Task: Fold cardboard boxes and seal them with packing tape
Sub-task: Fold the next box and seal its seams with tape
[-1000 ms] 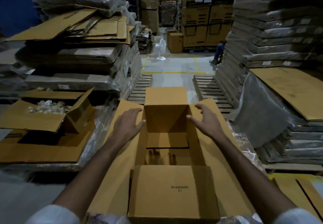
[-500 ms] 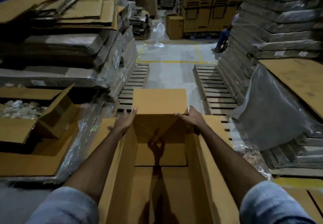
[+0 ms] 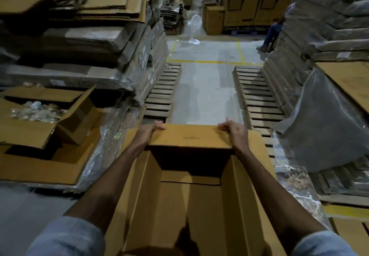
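Cardboard box (image 3: 139,196) stands open directly in front of the person, between both forearms; what it rests on is out of view. Inner bottom flaps look already laid flat.

Left hand (image 3: 148,134) and right hand (image 3: 234,131) each grip the outer edge of the far flap (image 3: 190,137), one near each corner, fingers curled over it. The flap tilts inward over the opening.

Step in hand, by my reading: closing the top, short far flap first. Next move calls for pressing it level, then the near flap and the long side flaps (image 3: 257,156). No packing tape in sight, so sealing needs a roll fetched.

Around: an open carton of clear plastic pieces (image 3: 75,116) at left, stacks of flattened cardboard (image 3: 79,26) behind it, wooden pallets (image 3: 161,94) either side of the aisle, a white fan (image 3: 193,26) far off. Nothing blocks the flaps.
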### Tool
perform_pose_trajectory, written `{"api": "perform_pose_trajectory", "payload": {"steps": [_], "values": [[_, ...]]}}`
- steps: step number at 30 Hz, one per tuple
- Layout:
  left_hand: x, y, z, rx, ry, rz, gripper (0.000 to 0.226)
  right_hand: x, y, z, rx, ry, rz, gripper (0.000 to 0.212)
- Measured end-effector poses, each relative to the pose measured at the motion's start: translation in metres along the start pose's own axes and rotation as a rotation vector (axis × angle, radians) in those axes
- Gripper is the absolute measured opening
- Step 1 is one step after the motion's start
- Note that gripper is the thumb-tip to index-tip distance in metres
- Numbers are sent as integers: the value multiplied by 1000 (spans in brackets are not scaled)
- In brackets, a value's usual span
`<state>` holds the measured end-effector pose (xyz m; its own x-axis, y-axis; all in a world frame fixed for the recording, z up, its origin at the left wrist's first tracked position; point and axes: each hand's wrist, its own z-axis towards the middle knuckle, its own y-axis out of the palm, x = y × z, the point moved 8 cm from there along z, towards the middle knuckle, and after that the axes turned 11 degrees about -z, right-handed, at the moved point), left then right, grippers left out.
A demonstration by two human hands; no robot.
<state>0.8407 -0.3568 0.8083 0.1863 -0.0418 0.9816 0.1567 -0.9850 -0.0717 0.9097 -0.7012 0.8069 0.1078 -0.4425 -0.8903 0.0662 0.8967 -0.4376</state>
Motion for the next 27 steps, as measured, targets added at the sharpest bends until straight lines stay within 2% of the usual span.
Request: {"api": "perform_pose_trajectory", "payload": {"steps": [2, 4, 5, 8, 11, 14, 16, 18, 19, 21, 23, 25, 27], "values": [[-1, 1, -16, -88, 120, 405, 46, -10, 5, -19, -120, -175, -332, 33], [-13, 8, -32, -165, 212, 916, 65, -11, 18, -43, -266, -313, -660, 41], [-21, 15, -44, -220, 244, 1069, 70, -9, 25, -56, -322, -363, -795, 50], [-43, 26, -82, -320, 274, 1183, 78, -3, 35, -90, -415, -398, -999, 64], [-47, 14, -115, -221, 284, 1191, 90, -7, 24, -120, -415, -343, -1004, 67], [-40, -20, -146, 24, 166, 1121, 77, -12, 0, -145, -346, -203, -1004, 72], [-45, -60, -167, 239, 44, 947, 83, -11, -24, -161, -236, -83, -984, 75], [-64, -101, -187, 346, -118, 687, 99, -5, -54, -181, -119, 44, -964, 79], [-74, -115, -197, 348, -186, 550, 103, 4, -68, -192, -88, 133, -953, 84], [-85, -130, -218, 304, -288, 314, 96, 28, -92, -210, -76, 309, -878, 99], [-90, -136, -236, 252, -366, 185, 92, 44, -109, -226, -76, 458, -744, 108], [-79, -143, -246, 248, -370, 168, 88, 39, -127, -238, -42, 524, -640, 99], [-51, -141, -251, 234, -275, 176, 75, 17, -141, -242, -27, 496, -613, 87]]}}
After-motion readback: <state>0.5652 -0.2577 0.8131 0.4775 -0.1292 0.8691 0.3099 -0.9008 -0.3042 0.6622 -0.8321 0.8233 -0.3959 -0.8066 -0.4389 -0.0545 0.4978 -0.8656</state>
